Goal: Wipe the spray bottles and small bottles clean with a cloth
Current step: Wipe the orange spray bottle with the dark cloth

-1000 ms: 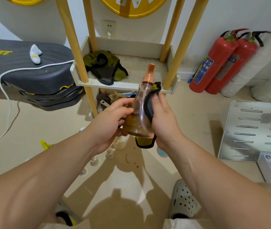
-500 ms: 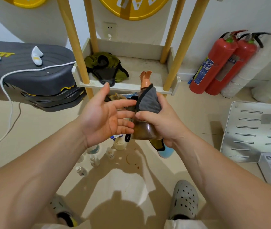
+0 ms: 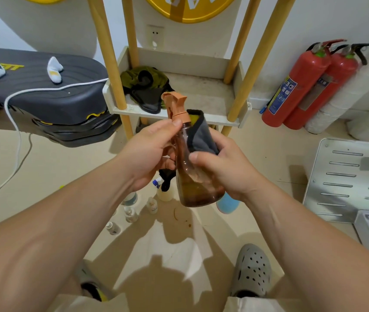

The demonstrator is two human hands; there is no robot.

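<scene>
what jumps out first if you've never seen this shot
Dead centre is a brown spray bottle: the left hand grips its neck, and the right hand presses a grey cloth to its side. Two red extinguishers stand at far right; small bottles sit on the floor below.

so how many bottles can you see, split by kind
brown spray bottle, held: 1
white spray bottle, floor: 1
blue bottle, floor: 1
small clear bottles, floor: 3
half-hidden bottle, floor: 1
total: 7, others may be hidden
</scene>
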